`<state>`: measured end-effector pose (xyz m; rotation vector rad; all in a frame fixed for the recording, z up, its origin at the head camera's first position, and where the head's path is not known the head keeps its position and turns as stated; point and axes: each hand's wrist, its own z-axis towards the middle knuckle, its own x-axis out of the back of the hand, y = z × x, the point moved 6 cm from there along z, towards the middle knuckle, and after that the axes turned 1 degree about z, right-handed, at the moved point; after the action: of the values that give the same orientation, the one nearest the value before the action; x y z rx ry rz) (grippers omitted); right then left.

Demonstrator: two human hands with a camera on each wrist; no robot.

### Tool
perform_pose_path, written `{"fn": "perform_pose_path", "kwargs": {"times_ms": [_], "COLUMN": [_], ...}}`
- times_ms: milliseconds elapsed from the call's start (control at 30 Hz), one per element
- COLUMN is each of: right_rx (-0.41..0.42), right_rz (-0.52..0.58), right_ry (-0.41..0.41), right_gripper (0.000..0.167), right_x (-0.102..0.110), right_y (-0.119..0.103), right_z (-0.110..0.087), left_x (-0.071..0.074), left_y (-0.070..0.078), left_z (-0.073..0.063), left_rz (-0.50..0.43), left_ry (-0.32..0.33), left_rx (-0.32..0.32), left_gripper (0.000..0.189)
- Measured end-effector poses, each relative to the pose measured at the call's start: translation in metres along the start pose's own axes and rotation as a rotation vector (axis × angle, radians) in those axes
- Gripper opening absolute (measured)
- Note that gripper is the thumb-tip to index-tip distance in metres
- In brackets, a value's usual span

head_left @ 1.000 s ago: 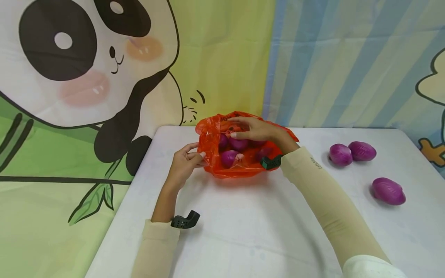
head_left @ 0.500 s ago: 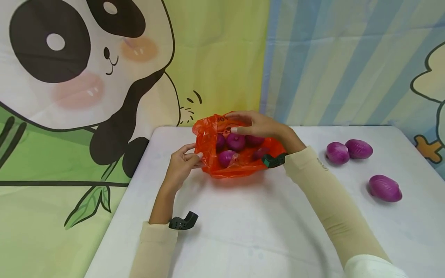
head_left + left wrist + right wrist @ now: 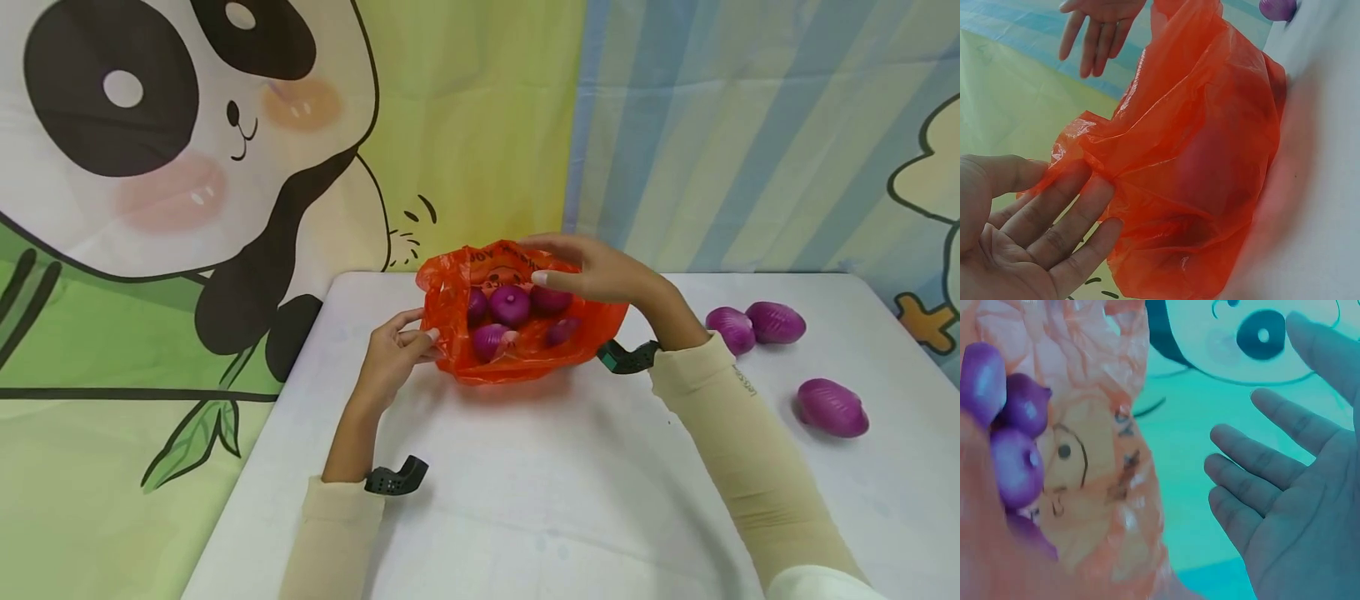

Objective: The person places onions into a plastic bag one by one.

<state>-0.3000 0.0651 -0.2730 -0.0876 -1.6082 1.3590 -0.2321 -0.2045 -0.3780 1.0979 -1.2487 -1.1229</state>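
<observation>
A red plastic bag lies on its side with its mouth toward me. Several purple onions rest inside it, and they also show in the right wrist view as a purple cluster. My left hand pinches the bag's left rim between thumb and forefinger, while the other fingers lie along the film in the left wrist view. Over the bag's upper right edge is my right hand, its fingers stretched out. In the right wrist view that hand is apart from the bag and holds nothing.
Two onions sit touching toward the back right of the white table. A single onion lies nearer on the right. Behind the table hangs a printed cloth with a panda on it.
My right hand has drawn back from the bag's mouth to the right, uncovering more of the onions inside. The left hand keeps its hold on the rim.
</observation>
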Motion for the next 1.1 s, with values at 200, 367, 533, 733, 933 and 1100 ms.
{"fn": "perform_pose_path", "kwargs": {"times_ms": [200,367,533,733,933,1100], "right_rx": [-0.045,-0.098,-0.126,-0.154,-0.211,-0.248], "right_rz": [0.029,0.043,0.03,0.009,0.039,0.02], "right_ry": [0.066,0.107,0.21,0.314,0.439,0.509], "right_gripper": [0.054,0.049,0.047,0.05,0.056,0.058], "right_x": [0.021,0.031,0.041,0.05,0.058,0.06], "right_y": [0.023,0.052,0.071,0.085,0.107,0.127], "right_z": [-0.023,-0.04,-0.057,-0.074,-0.1,-0.122], "left_x": [-0.001,-0.002,-0.002,-0.001,-0.001,0.0], "left_y": [0.0,0.001,0.0,-0.005,-0.005,-0.005], "left_z": [0.001,0.001,0.001,0.001,0.002,0.001], "left_rz": [-0.006,0.002,0.016,0.009,-0.007,0.009], "left_ry": [-0.004,-0.003,-0.003,0.005,0.007,0.007], "left_rx": [-0.002,0.004,0.013,0.024,0.012,0.019], "left_gripper": [0.046,0.045,0.047,0.045,0.044,0.044]}}
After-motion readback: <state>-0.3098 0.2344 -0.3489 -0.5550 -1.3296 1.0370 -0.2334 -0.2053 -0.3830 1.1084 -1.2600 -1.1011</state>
